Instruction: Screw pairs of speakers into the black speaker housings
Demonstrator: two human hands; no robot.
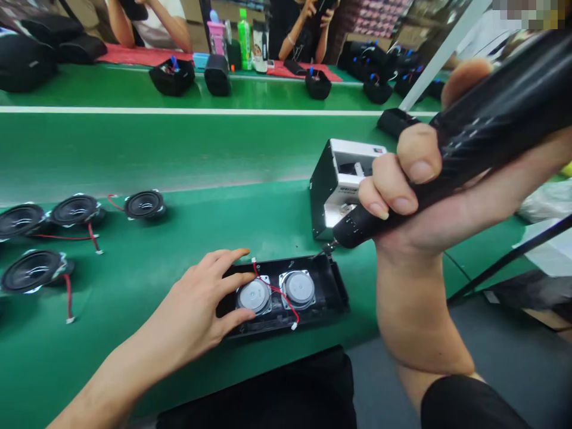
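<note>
A person's left hand point(203, 310) lies open, fingers spread, steadying a black speaker case point(286, 295) on a green workbench point(179, 155). The right hand point(415, 190) grips a black electric screwdriver point(469, 137), its tip at the case's far right corner.

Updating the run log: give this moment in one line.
left hand: on black housing | right hand: holds screwdriver, tip at housing corner | loose speakers: left

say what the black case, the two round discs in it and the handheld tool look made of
Black case: likely moulded plastic, matte, thin walls. Round discs: probably metal, dull silver sheen. Tool in the right hand: apparently black plastic, glossy, with highlights along its ridged barrel.
</note>
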